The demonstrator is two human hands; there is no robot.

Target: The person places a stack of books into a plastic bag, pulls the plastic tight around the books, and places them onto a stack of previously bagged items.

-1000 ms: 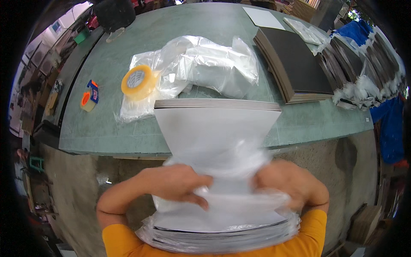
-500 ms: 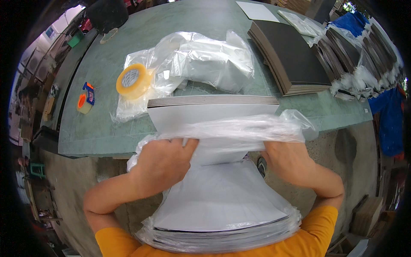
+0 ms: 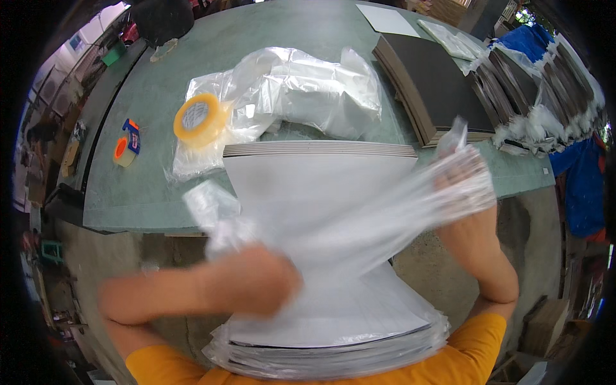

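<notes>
Head view: clear film (image 3: 401,202) at centre lay taut across white boards (image 3: 314,173), apparently spread by your right hand (image 3: 461,179) (3 o'clock); left hand (image 3: 256,281) (7 o'clock) blurred; neither grip's closure was discernible.

Illumination is moderate, even and diffuse over the green desk (image 3: 147,183). The upper left and upper right margins carry the brightest patches, washed out in places; the floor (image 3: 90,269) reads dimmer. Hard white glare marks the folds of the clear plastic bags (image 3: 308,96). Motion blur is heavy on the left hand (image 3: 256,282) and the plastic film (image 3: 359,224), lighter on the right hand (image 3: 462,192). The tape roll (image 3: 196,122) and dark boards (image 3: 436,77) are acceptably sharp. Fisheye distortion bows straight edges; the corners fall to black.
</notes>
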